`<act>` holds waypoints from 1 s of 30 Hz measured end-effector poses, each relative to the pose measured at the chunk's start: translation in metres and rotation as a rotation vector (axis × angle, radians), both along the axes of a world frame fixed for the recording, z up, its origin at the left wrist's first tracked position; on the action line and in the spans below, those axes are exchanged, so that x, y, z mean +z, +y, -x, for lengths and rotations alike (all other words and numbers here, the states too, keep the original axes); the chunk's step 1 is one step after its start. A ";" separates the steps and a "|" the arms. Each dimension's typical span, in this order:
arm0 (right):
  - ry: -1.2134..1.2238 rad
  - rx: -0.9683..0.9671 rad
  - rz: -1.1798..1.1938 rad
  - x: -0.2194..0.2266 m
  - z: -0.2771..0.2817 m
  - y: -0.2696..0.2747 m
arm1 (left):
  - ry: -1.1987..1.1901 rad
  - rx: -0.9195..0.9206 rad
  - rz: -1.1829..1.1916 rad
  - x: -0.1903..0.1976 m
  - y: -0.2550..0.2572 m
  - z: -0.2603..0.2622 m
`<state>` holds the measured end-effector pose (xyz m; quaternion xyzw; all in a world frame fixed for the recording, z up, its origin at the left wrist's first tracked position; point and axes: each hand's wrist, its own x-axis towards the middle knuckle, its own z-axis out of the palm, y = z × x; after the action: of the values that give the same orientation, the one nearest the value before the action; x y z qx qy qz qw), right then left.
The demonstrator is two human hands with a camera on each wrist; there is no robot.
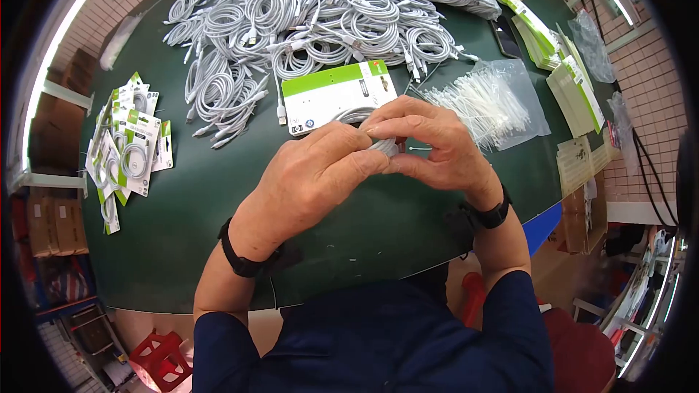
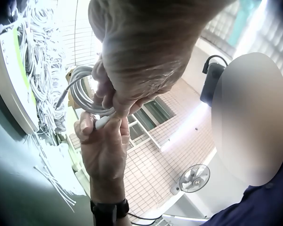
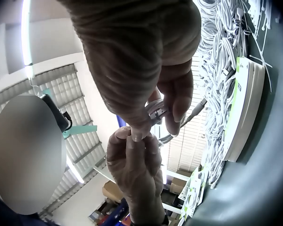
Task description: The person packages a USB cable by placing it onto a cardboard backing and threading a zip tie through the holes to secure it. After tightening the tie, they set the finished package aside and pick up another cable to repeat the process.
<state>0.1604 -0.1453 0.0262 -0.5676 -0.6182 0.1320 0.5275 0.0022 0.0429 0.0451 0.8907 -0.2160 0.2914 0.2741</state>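
Note:
A coiled pale grey cable [image 1: 384, 147] is held between both hands above the table, in front of a stack of white and green cards [image 1: 336, 94]. In the left wrist view the coil [image 2: 80, 96] hangs from the fingers of the left hand [image 2: 141, 52], and the right hand [image 2: 106, 153] pinches a white connector [image 2: 103, 122] at its lower end. The right wrist view shows a metal plug [image 3: 158, 113] at the fingers of the right hand [image 3: 127, 56], with the fingertips of the left hand [image 3: 136, 174] meeting them.
A large heap of coiled cables [image 1: 291, 22] covers the back of the green table [image 1: 218, 262]. White ties [image 1: 488, 105] lie on a plastic bag at the right. Carded cables [image 1: 131, 145] are piled at the left; more card stacks [image 1: 571, 94] stand along the right edge, near a phone [image 1: 506, 36].

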 end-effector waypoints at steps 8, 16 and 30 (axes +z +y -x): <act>0.029 0.061 0.064 0.005 -0.005 -0.007 | 0.024 0.001 0.038 0.004 -0.008 0.001; 0.092 -0.031 -0.224 -0.013 0.002 -0.003 | 0.016 0.057 0.102 0.008 -0.008 0.001; 0.019 -0.034 -0.219 -0.010 -0.004 -0.002 | 0.057 0.004 0.191 0.010 -0.005 0.004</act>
<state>0.1645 -0.1468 0.0158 -0.5158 -0.6141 0.0602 0.5943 -0.0021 0.0375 0.0551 0.8689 -0.1777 0.2859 0.3630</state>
